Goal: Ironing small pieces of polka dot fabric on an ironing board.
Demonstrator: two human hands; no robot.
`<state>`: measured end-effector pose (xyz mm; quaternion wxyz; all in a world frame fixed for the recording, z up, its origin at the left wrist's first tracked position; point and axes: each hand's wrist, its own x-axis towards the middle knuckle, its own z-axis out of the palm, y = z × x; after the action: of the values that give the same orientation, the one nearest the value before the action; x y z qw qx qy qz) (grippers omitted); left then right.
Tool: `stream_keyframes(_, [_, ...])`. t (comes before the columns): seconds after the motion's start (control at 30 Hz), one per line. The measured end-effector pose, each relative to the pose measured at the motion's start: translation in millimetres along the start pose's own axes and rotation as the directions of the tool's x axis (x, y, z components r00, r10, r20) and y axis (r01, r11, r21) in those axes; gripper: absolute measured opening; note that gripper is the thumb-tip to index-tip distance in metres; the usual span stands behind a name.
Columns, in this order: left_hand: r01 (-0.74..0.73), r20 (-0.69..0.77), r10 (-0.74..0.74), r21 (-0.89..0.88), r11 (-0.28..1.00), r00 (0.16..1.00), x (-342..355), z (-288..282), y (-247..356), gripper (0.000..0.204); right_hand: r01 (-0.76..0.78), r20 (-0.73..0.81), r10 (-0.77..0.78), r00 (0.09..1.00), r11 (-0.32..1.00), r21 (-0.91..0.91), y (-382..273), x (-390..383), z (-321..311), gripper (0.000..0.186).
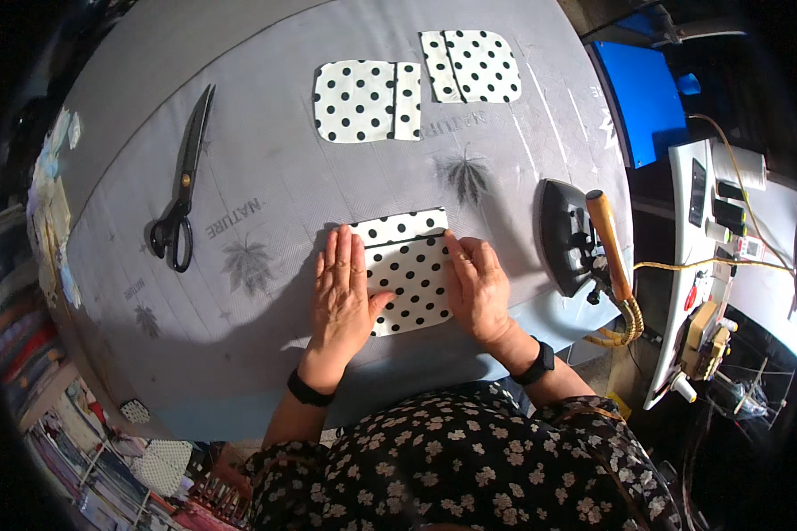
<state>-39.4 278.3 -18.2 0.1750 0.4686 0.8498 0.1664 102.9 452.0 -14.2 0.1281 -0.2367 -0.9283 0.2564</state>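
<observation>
A white fabric piece with black dots [409,301] lies in front of me on the grey padded board [115,327], a band along its far edge set off by a dark line. My left hand [341,301] lies flat on its left side, fingers straight and thumb out over the fabric. At the right edge, my right hand [478,288] has curled fingers, closed at the fabric's edge by the band. Two smaller dotted pieces [354,102] [484,66] lie farther back, each with a similar band.
Black-handled scissors [184,195] lie at left. An iron with a wooden handle [567,234] stands at right, its cord trailing. Beyond the board are a blue box [638,102] and a white sewing table [673,221] with spools. Stacked fabrics [31,354] fill the lower left.
</observation>
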Motion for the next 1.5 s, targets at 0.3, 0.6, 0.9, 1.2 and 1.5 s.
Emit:
stream_keyframes(0.3, [0.008,0.011,-0.008,0.016,1.0,1.0,3.3,-4.9,5.1,0.101,0.0,0.005,0.0,1.0,1.0,0.002,0.8,1.0,2.1,0.052])
stream_keyframes(0.6, [-0.014,0.034,0.011,0.101,0.995,0.999,5.6,-5.6,12.6,0.103,-0.057,0.005,0.057,0.998,0.998,0.025,-1.2,-6.0,-11.5,0.055])
stream_keyframes(0.9, [-0.03,-0.048,0.022,-0.175,0.984,0.999,-3.2,1.2,-7.0,0.094,-0.074,-0.233,0.046,0.971,0.991,-0.11,29.5,-25.5,-118.1,0.051])
stream_keyframes(1.2, [0.068,-0.38,-0.353,-0.592,0.803,0.855,-54.5,-26.9,-34.7,0.065,-0.32,0.144,0.353,0.924,0.923,-0.212,97.0,2.3,-178.2,0.061])
stream_keyframes(1.5, [0.19,-0.371,-0.455,-0.568,0.801,0.809,-128.9,-5.9,-30.4,0.048,-0.353,0.352,0.385,0.853,0.923,-0.152,106.4,27.6,-169.8,0.03])
